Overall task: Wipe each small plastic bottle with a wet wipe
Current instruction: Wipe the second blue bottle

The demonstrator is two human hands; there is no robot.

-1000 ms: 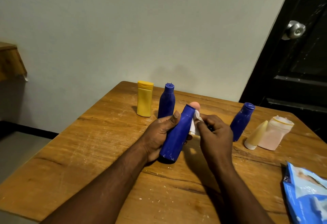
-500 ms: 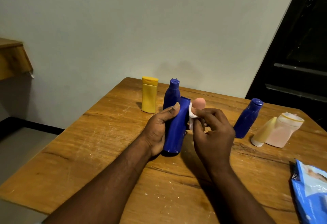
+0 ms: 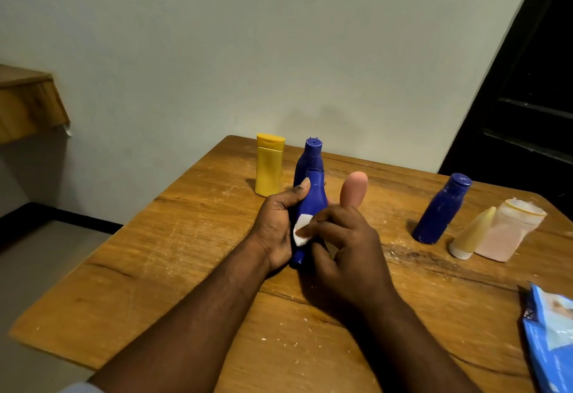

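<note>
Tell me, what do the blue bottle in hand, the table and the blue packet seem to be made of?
Held blue bottle: plastic, smooth with a dull sheen and a moulded cap.
Table: wood, judging by its grain and scratches, and likely varnished.
Blue packet: probably thin plastic film, going by its glossy printed surface.

place: seemingly a home room | wall (image 3: 279, 35): plain and pale, running behind | table (image 3: 173, 253): scratched wood, sitting by the wall | door (image 3: 527, 98): dark, panelled, showing at right | shelf (image 3: 28, 104): wooden, jutting in at left | yellow bottle (image 3: 269, 169): toiletry type, standing on the table | pack (image 3: 548, 336): blue, lying at the table's right edge
</note>
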